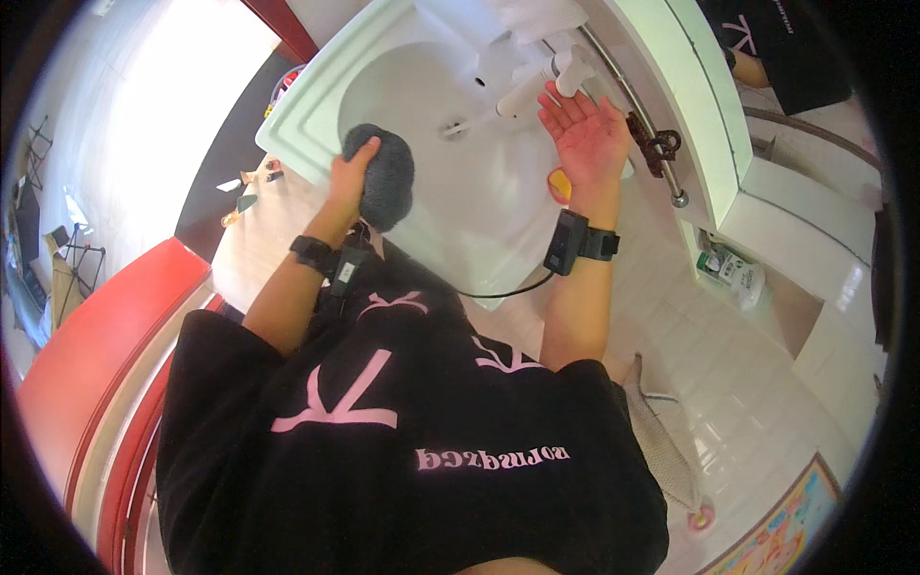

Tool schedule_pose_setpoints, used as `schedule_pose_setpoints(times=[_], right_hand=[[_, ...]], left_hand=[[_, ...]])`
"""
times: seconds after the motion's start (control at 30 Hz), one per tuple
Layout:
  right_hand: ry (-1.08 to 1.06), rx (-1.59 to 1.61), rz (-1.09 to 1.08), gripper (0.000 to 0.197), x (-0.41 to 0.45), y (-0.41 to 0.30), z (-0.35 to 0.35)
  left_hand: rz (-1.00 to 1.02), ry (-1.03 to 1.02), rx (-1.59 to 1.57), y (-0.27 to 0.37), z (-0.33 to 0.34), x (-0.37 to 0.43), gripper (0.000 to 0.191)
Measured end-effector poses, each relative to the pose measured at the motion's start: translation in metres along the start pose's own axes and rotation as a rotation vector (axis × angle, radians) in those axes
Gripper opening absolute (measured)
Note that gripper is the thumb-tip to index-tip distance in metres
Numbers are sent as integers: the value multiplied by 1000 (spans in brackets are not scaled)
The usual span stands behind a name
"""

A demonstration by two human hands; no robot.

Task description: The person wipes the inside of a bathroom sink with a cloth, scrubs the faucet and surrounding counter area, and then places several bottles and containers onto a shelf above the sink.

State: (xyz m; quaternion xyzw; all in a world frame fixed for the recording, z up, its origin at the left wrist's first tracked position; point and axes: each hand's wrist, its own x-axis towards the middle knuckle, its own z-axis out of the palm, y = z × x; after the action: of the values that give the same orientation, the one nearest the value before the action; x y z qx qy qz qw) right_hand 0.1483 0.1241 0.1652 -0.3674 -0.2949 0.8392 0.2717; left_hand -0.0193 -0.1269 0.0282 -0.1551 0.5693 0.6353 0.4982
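Note:
A dark grey plush pad [389, 180] is gripped by my left hand [351, 171], thumb on its upper face, over the near left side of a white washbasin [460, 194]. My right hand [591, 140] is raised palm up with nothing in it. Its fingertips are at the lever [573, 70] of a white tap [523, 92]; whether they touch it I cannot tell. Under the spout's side of the bowl lies the drain with its pale stopper [454, 129]. A small yellow and red item [559, 185] rests on the basin's rim by my right wrist.
Behind the tap runs a metal towel rail [618, 68] with a brown ornate hook [652, 145] and a white cloth [539, 18]. A white bottle [733, 274] stands on a low shelf at right. A beige cloth [663, 445] hangs at lower right. A red panel [108, 323] borders the left.

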Motion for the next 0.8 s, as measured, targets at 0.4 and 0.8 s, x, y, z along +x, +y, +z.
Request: schedule_pose_setpoints(times=[0.4,0.8], right_hand=[[394,-85,62,40,-52,73,-58],[363,-1044,-676,56,-42,41,-2]], left_hand=[[287,88,-144,68,-48,-29,43],[316,92,-205,74,-80,-34,42]])
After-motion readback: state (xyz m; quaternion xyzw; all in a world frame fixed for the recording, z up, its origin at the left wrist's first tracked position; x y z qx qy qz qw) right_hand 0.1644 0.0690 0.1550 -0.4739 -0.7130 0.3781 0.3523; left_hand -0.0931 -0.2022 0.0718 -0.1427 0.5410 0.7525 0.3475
